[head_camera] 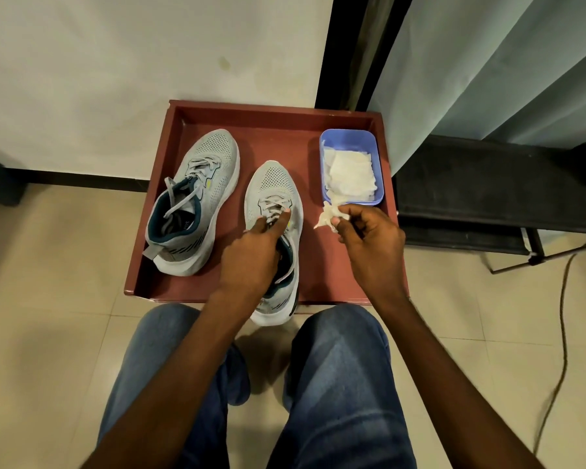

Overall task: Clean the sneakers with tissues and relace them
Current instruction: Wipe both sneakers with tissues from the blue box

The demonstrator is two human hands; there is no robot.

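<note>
A dark red rectangular tray with raised rim stands on a beige tiled floor, its far edge against a white wall. A black skirting strip runs along the wall base. Pale grey-green curtains hang at right. Below them sits a black low rack. A dark cable trails across the tiles. Blue denim trouser legs occupy the foreground.

Home room: tiled floor, curtain.
</note>
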